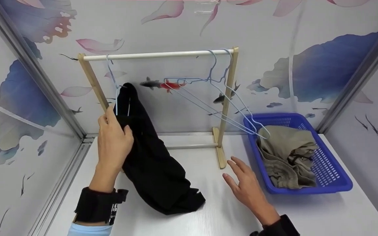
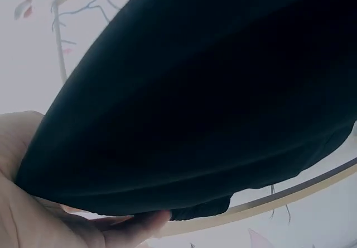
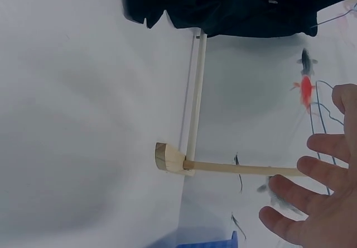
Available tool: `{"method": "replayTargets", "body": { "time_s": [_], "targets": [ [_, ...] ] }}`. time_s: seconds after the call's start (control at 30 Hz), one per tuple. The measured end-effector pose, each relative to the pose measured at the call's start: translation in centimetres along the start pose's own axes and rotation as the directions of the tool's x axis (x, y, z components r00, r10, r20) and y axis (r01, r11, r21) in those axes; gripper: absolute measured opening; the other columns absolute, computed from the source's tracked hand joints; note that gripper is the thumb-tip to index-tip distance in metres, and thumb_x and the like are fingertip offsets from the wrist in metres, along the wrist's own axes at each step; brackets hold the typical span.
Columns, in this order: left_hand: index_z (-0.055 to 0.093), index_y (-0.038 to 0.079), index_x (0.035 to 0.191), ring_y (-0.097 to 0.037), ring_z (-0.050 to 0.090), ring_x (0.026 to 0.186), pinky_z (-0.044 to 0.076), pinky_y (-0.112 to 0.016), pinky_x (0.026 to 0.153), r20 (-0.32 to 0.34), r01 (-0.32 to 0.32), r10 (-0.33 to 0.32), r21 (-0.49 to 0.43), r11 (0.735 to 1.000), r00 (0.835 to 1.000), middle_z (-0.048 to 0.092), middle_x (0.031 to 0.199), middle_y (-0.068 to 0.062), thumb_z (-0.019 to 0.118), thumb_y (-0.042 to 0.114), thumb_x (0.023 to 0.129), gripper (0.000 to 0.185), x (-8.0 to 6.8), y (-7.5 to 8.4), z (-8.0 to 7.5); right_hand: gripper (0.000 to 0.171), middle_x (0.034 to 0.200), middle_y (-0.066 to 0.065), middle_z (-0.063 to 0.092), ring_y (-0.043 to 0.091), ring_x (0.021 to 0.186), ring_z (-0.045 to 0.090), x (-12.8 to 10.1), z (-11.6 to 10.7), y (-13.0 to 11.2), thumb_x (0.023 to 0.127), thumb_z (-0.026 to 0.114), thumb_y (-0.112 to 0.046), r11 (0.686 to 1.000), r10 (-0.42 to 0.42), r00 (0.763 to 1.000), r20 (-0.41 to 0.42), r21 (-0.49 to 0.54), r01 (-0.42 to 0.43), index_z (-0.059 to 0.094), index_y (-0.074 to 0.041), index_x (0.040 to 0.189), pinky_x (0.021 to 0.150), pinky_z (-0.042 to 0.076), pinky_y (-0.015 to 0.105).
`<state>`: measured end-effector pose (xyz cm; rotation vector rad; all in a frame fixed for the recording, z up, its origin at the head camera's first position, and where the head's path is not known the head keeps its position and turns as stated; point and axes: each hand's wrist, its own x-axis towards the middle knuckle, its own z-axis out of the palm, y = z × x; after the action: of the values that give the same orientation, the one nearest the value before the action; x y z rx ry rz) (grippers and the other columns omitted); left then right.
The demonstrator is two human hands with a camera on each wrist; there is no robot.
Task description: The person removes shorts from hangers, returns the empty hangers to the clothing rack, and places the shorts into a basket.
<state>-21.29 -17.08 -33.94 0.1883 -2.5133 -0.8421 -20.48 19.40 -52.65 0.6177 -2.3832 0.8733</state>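
Note:
A black garment (image 1: pixel 156 170) hangs from a blue wire hanger (image 1: pixel 111 75) at the left end of the rack, its lower part slanting down toward the right over the white table. My left hand (image 1: pixel 113 139) grips the garment's upper edge beside the left post, with the cloth between thumb and fingers in the left wrist view; some fingers are hidden behind it. My right hand (image 1: pixel 246 185) is held over the table between the garment and the basket, fingers spread and holding nothing. In the right wrist view its fingers (image 3: pixel 326 172) stand apart from the garment.
The wooden rack (image 1: pixel 230 98) has a white top rail (image 1: pixel 162 55). Two more blue wire hangers (image 1: pixel 210 87) hang at its right end, their lower ends reaching over a blue plastic basket (image 1: pixel 335 186). An olive garment (image 1: pixel 287 144) lies in the basket. Patterned walls enclose the table.

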Motion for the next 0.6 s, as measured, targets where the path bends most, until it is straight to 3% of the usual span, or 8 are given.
{"method": "replayTargets", "body": {
  "time_s": [0.13, 0.37, 0.6],
  "targets": [
    [0.031, -0.012, 0.153, -0.057, 0.052, 0.123, 0.048, -0.063, 0.097, 0.039, 0.041, -0.041, -0.012, 0.999, 0.998, 0.037, 0.147, -0.040, 0.053, 0.004, 0.102, 0.058, 0.2, -0.1, -0.5, 0.045, 0.137, 0.025, 0.061, 0.045, 0.122, 0.062, -0.2, -0.3, 0.0, 0.092, 0.077, -0.013, 0.999, 0.039, 0.999, 0.010, 0.006, -0.039, 0.065, 0.005, 0.132, 0.089, 0.052, 0.065],
    [0.047, -0.016, 0.134, -0.051, 0.053, 0.121, 0.045, -0.061, 0.102, 0.039, 0.041, -0.038, -0.077, 0.996, 0.999, 0.049, 0.134, -0.035, 0.048, -0.001, 0.095, 0.041, 0.9, -0.7, -0.7, 0.044, 0.137, 0.026, 0.060, 0.045, 0.122, 0.062, -0.7, -0.7, 0.1, 0.093, 0.076, -0.012, 0.998, 0.059, 0.998, 0.006, 0.006, -0.059, 0.064, 0.006, 0.132, 0.092, 0.053, 0.063],
    [0.050, -0.014, 0.135, -0.045, 0.049, 0.129, 0.037, -0.054, 0.112, 0.032, 0.084, -0.079, -0.193, 0.978, 0.996, 0.050, 0.139, -0.028, 0.045, -0.003, 0.089, 0.047, 1.3, -1.5, -1.3, 0.044, 0.139, 0.024, 0.060, 0.043, 0.123, 0.062, -1.1, -1.2, 0.2, 0.094, 0.075, -0.013, 0.997, 0.080, 0.997, -0.011, -0.001, -0.080, 0.064, 0.004, 0.134, 0.094, 0.053, 0.060]
  ]
}}
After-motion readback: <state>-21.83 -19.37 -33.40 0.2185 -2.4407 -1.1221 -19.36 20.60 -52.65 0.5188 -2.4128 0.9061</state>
